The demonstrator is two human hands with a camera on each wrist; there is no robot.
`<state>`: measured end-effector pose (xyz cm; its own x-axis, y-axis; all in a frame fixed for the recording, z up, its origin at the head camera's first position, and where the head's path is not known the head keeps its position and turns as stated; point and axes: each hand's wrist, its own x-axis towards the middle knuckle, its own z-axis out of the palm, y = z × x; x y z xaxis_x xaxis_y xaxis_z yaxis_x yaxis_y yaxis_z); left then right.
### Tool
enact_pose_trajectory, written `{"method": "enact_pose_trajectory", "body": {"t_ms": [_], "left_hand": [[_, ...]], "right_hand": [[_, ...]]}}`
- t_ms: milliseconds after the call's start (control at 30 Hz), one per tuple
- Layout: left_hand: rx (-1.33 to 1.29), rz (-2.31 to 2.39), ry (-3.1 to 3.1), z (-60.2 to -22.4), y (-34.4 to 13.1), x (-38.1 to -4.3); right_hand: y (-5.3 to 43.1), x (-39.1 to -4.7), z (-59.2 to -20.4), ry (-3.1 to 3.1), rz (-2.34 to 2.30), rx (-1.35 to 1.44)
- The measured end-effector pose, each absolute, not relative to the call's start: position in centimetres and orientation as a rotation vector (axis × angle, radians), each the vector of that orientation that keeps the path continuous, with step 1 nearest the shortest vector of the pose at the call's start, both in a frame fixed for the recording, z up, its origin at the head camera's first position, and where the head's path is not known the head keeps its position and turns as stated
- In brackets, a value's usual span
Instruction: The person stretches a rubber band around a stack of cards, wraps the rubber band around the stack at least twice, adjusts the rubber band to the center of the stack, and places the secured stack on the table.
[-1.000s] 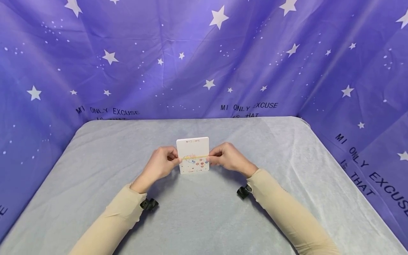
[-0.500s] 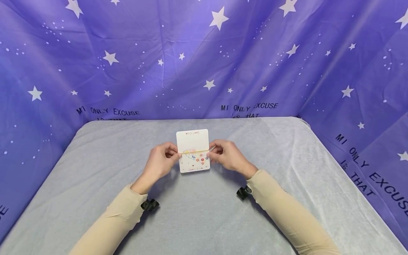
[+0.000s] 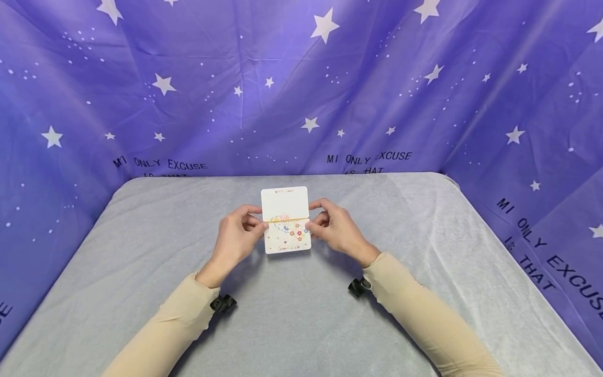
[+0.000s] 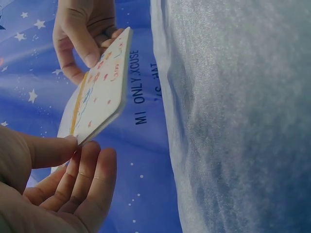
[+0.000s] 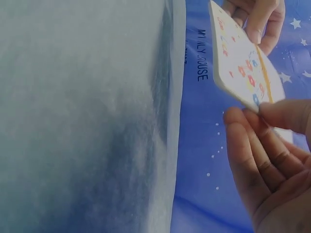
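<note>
Held above the table in the head view is a thick white card (image 3: 286, 233) with rounded corners, small coloured flower drawings and red lettering. A yellow band (image 3: 298, 219) runs across its middle. My left hand (image 3: 237, 236) pinches the card's left edge between thumb and fingers, near the band. At the opposite edge, my right hand (image 3: 338, 229) grips the card in the same way. Both wrist views show the thumbs on the printed face and fingers behind; the left wrist view shows the card's side edge (image 4: 109, 120). The card's back is hidden.
A table (image 3: 292, 314) with a grey-blue cloth lies beneath the hands. Purple curtains (image 3: 278, 110) with white stars and black lettering stand at the back and both sides. Each wrist bears a small black camera (image 3: 223, 303).
Both hands have moved slightly farther away with the card. The card has tipped so its printed face shows more fully from above. Both hands keep hold of it.
</note>
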<state>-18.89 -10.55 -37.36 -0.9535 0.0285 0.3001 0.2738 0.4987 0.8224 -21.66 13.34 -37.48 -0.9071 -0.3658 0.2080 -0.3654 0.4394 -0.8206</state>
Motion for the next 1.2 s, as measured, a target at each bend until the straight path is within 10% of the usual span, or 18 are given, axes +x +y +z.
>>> {"method": "enact_pose_trajectory", "body": {"t_ms": [1200], "left_hand": [[-0.151,-1.354,-2.823,-38.4,-10.4,-20.0]], "right_hand": [[11.5,-21.5,-37.6,2.736,-1.328,-0.414]]}}
